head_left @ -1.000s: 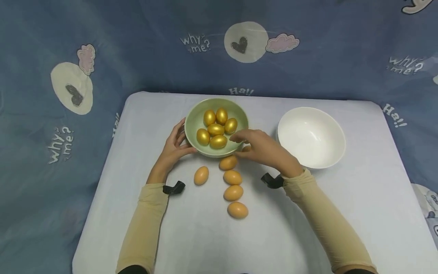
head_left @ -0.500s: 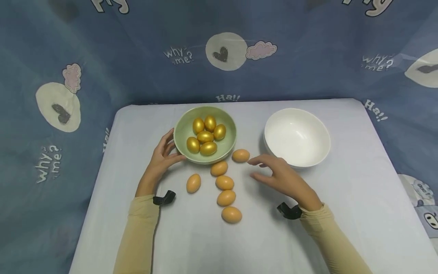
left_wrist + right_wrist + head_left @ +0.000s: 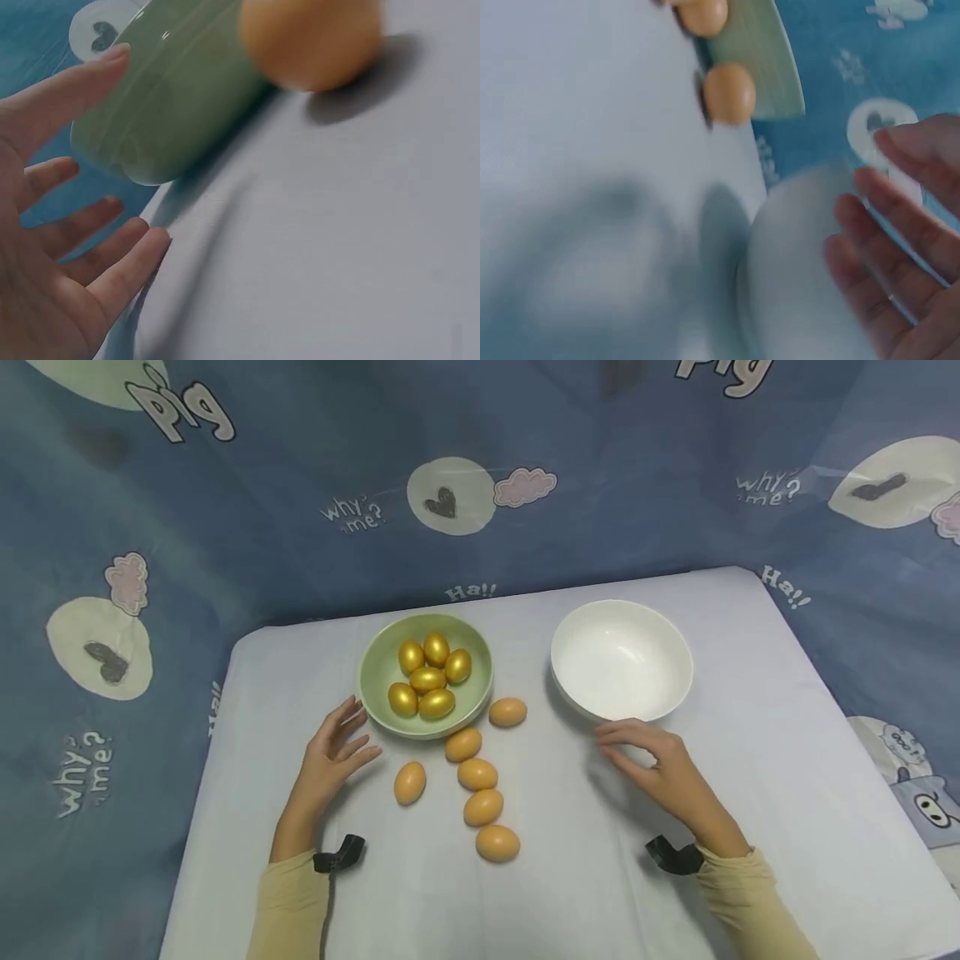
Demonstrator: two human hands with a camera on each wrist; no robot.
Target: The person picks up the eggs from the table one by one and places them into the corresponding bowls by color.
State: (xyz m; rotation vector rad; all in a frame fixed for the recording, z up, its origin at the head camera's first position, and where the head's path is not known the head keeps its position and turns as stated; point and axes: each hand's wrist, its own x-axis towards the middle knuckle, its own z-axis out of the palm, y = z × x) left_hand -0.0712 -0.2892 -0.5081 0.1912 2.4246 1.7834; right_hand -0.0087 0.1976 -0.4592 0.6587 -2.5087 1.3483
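Eggs [image 3: 483, 807] lie near the left bowl [image 3: 380, 670]; your left hand [image 3: 322, 764] and right hand [image 3: 669, 771] (empty, loose) seem ready; grabbing needs pinching.

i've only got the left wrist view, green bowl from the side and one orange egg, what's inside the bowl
Observer: The head view shows six gold eggs in the green bowl.
Operator: so what's over on the right side
Observer: A white bowl, standing to the right of the green one, with the right hand by its near edge; that hand holds nothing.
Operator: any more eggs out besides the one i see
Observer: Yes, there are six orange eggs on the table: four in a rough line running from the green bowl towards the person, with one off to each side.
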